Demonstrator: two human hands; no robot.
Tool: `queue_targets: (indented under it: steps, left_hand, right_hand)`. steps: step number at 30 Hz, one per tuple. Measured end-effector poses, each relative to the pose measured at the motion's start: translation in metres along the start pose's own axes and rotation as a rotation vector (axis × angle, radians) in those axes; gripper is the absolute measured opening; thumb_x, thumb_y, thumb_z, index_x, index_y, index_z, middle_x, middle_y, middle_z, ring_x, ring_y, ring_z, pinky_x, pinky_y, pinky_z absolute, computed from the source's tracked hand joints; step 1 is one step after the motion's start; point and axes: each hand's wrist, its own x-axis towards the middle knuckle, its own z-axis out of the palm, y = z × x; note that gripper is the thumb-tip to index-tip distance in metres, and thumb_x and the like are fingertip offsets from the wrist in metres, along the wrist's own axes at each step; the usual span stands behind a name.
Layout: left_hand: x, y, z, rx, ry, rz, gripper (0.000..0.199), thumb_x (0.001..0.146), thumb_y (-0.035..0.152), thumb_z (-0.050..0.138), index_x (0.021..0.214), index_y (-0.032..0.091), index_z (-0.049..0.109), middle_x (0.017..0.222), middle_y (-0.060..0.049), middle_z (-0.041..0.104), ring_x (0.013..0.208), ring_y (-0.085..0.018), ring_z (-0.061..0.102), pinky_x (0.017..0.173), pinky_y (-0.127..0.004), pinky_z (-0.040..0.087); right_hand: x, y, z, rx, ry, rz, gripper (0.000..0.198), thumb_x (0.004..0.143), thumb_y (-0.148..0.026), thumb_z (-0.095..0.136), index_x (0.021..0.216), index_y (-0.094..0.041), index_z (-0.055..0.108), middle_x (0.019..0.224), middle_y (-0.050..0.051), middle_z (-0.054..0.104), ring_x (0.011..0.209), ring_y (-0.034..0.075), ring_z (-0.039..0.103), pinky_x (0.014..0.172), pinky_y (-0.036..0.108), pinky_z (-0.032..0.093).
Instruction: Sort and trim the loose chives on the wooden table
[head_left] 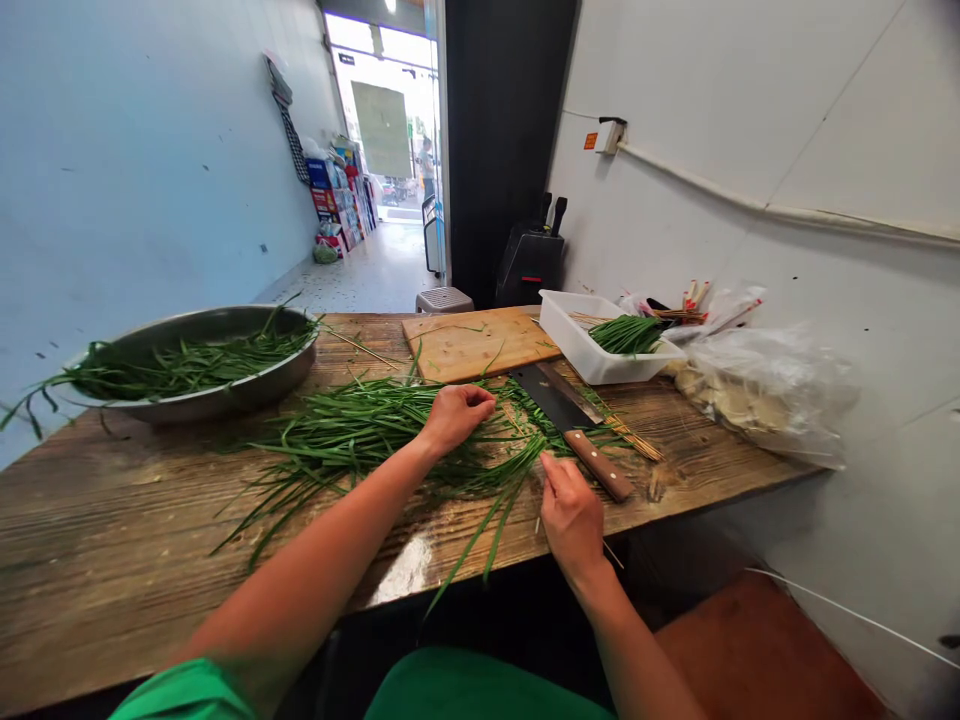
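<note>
My left hand (pixel 459 415) is over the right part of a loose pile of green garlic chives (pixel 360 425), its thumb and fingers pinched together. What lies between them, if anything, I cannot make out. Closed at the table's front edge, my right hand (pixel 573 515) has a thin bamboo skewer (pixel 614 555) sticking out below its palm. Its fingertips are by the gathered right ends of some chives; whether they touch is unclear. Just right of the hands lies a cleaver (pixel 559 408) with a wooden handle, on chopped chives and beside a bundle of skewers (pixel 637 438).
A metal basin (pixel 300 365) of chives stands at the left of the wooden table (pixel 82 520). A cutting board (pixel 480 340) lies at the back. A white plastic tub (pixel 615 370) holds bundled chives; a clear plastic bag (pixel 780 390) sits to its right, by the wall.
</note>
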Motion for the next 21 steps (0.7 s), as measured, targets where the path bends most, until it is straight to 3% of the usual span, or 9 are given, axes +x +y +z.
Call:
queue_targets:
  steps: [21]
  left_hand:
    - [-0.0016, 0.0013, 0.0009, 0.096, -0.018, 0.12, 0.022, 0.071, 0.027, 0.051, 0.075, 0.013, 0.067, 0.065, 0.0, 0.064, 0.057, -0.009, 0.051, 0.055, -0.019, 0.039]
  right_hand:
    - [0.0006, -0.0007, -0.0001, -0.01, 0.003, 0.003, 0.033, 0.087, -0.015, 0.035, 0.108, -0.016, 0.06, 0.079, 0.006, 0.06, 0.071, 0.013, 0.057, 0.064, 0.02, 0.043]
